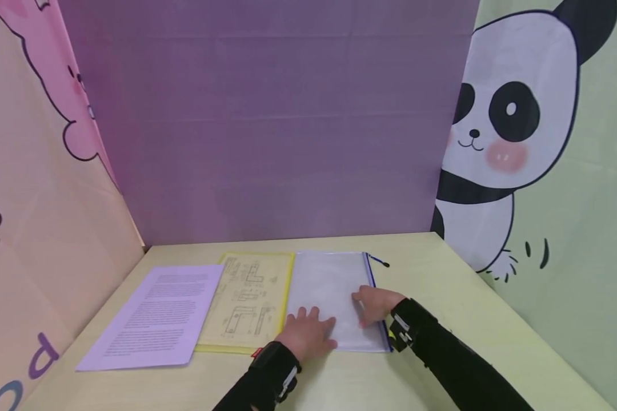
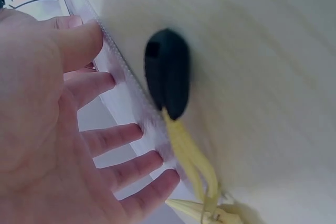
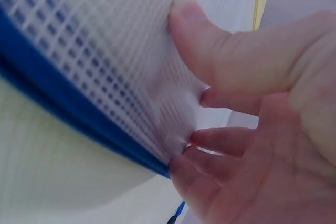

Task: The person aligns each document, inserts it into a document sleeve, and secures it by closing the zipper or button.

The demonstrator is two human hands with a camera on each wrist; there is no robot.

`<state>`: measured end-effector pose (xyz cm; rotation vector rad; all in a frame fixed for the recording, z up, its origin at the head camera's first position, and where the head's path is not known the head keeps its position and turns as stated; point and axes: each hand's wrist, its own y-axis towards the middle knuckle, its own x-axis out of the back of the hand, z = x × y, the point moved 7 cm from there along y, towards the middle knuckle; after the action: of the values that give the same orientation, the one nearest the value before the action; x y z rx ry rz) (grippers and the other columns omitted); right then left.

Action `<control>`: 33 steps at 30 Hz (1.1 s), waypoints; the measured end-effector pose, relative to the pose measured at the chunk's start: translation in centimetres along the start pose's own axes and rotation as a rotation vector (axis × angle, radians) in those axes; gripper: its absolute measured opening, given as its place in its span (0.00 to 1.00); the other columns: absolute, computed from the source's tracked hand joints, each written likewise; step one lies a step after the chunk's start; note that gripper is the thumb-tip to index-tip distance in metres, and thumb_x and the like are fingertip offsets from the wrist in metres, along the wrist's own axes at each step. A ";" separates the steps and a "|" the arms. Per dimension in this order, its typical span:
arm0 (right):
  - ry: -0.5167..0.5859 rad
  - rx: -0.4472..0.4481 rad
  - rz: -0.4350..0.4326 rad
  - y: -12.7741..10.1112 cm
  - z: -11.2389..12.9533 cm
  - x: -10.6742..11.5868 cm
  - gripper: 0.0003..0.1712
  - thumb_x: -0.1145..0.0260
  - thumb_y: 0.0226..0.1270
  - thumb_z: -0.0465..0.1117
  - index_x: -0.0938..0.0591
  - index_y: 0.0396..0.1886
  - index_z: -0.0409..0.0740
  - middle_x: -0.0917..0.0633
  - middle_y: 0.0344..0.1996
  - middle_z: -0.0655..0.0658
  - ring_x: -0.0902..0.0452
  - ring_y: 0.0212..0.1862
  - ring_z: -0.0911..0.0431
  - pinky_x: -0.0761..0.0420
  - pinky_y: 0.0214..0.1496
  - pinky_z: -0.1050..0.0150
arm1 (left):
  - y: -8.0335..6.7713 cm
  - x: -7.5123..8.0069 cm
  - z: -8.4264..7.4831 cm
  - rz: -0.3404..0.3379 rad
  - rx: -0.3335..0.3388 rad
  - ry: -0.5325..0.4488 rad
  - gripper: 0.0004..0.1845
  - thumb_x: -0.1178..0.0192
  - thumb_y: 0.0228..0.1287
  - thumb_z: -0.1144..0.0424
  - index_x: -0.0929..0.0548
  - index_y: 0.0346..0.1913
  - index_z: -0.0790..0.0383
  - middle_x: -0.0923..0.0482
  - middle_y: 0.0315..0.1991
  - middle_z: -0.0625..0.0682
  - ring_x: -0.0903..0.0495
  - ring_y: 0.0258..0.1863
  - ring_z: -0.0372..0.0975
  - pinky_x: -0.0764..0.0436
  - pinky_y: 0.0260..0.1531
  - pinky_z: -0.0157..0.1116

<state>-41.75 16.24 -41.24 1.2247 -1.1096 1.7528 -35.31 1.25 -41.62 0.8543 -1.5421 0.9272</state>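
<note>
The right hand [image 1: 377, 302] pinches the blue-edged side of a clear mesh zip pouch [image 1: 329, 297]: in the right wrist view the thumb [image 3: 210, 40] presses on top of the mesh while the other fingers curl under the blue zipper edge [image 3: 63, 103], lifting it slightly off the table. The left hand [image 1: 308, 334] rests on the near part of the same pouch with its fingers [image 2: 121, 137] spread and nearly straight, pressing down without gripping; the left wrist view shows them along the pouch's edge, beside a black oval pull [image 2: 167, 72] on a yellow cord [image 2: 191, 161]. The pouch lies on the pale yellow-green table [image 1: 442, 285], its left side touching or slightly overlapping a yellow folder [image 1: 249, 299] holding a sheet of line drawings. Left of that, a printed page of text [image 1: 156, 317] overlaps the folder's edge. A purple panel [image 1: 267, 125] stands behind the table, with a panda drawing [image 1: 504, 125] on the right wall.
</note>
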 end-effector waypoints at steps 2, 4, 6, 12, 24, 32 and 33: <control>-0.024 -0.008 -0.003 0.0 0.1 0.1 0.41 0.20 0.54 0.40 0.24 0.67 0.34 0.22 0.55 0.36 0.25 0.55 0.44 0.25 0.64 0.44 | -0.1 0.1 -0.1 -0.002 0.001 -0.003 0.30 0.40 0.69 0.39 0.25 0.72 0.40 0.28 0.66 0.57 0.31 0.63 0.53 0.31 0.63 0.58; -0.066 -0.014 -0.010 0.0 0.3 0.2 0.39 0.20 0.53 0.41 0.23 0.65 0.35 0.21 0.53 0.36 0.26 0.53 0.44 0.24 0.62 0.43 | -0.2 0.2 -0.1 -0.004 0.005 -0.002 0.30 0.40 0.69 0.39 0.26 0.72 0.40 0.29 0.66 0.57 0.31 0.63 0.53 0.31 0.64 0.58; -0.089 -0.031 -0.012 0.1 0.5 0.2 0.38 0.20 0.54 0.42 0.22 0.65 0.36 0.21 0.53 0.36 0.27 0.54 0.43 0.24 0.61 0.43 | -0.3 0.2 0.0 0.002 0.012 -0.007 0.30 0.41 0.70 0.39 0.26 0.73 0.40 0.29 0.66 0.57 0.32 0.63 0.53 0.32 0.64 0.58; -0.048 -0.053 -0.040 -0.3 1.7 0.0 0.30 0.23 0.59 0.46 0.17 0.57 0.34 0.17 0.51 0.36 0.23 0.53 0.45 0.25 0.63 0.45 | -0.3 0.1 0.1 0.020 0.035 -0.025 0.30 0.41 0.69 0.39 0.26 0.72 0.38 0.29 0.66 0.57 0.33 0.64 0.53 0.35 0.66 0.60; 0.005 -0.129 -0.040 -1.9 3.4 -1.2 0.49 0.26 0.55 0.68 0.22 0.64 0.35 0.21 0.59 0.31 0.28 0.61 0.34 0.27 0.62 0.33 | -0.5 0.1 0.1 0.011 0.039 -0.093 0.30 0.43 0.71 0.37 0.26 0.73 0.39 0.30 0.68 0.58 0.34 0.66 0.55 0.38 0.66 0.64; -0.026 -0.119 -0.035 -1.4 2.6 -1.2 0.45 0.23 0.53 0.64 0.20 0.58 0.35 0.18 0.51 0.35 0.25 0.51 0.42 0.24 0.59 0.38 | -0.1 -0.3 -0.6 0.037 0.046 -0.090 0.30 0.45 0.73 0.40 0.28 0.74 0.42 0.32 0.72 0.56 0.36 0.70 0.55 0.39 0.67 0.65; -0.026 -0.119 -0.034 -1.3 2.5 -1.2 0.44 0.23 0.53 0.64 0.19 0.58 0.36 0.18 0.50 0.36 0.25 0.50 0.43 0.24 0.59 0.38 | 0.0 -0.3 -0.7 0.044 0.047 -0.086 0.29 0.45 0.74 0.41 0.28 0.74 0.42 0.33 0.73 0.55 0.36 0.70 0.55 0.39 0.68 0.64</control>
<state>-39.38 14.34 -41.62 1.1897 -1.1840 1.6256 -34.93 1.85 -41.86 0.9067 -1.6244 0.9726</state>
